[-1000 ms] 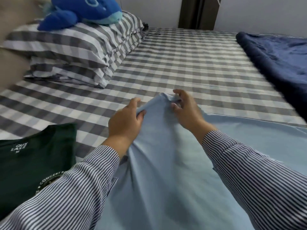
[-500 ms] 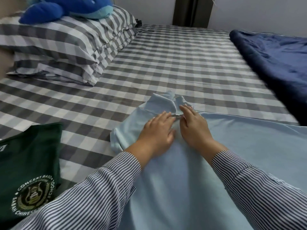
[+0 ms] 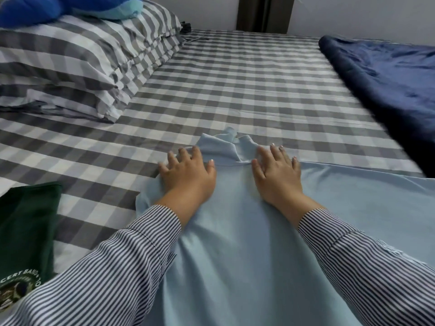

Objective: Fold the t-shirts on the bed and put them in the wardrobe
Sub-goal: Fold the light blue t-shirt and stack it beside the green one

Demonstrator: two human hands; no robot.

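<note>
Pressing flat on the light blue t-shirt [image 3: 247,243], the left hand [image 3: 188,177] and right hand [image 3: 277,175] lie palm-down with fingers spread straight, gripping nothing; the shirt lies spread on the checked bed [image 3: 235,90], a green t-shirt [image 3: 26,229] beside it.

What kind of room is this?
Most likely a bedroom: a bed with a checked sheet, stacked pillows with a blue plush toy on top, and a navy blanket at the right.
</note>
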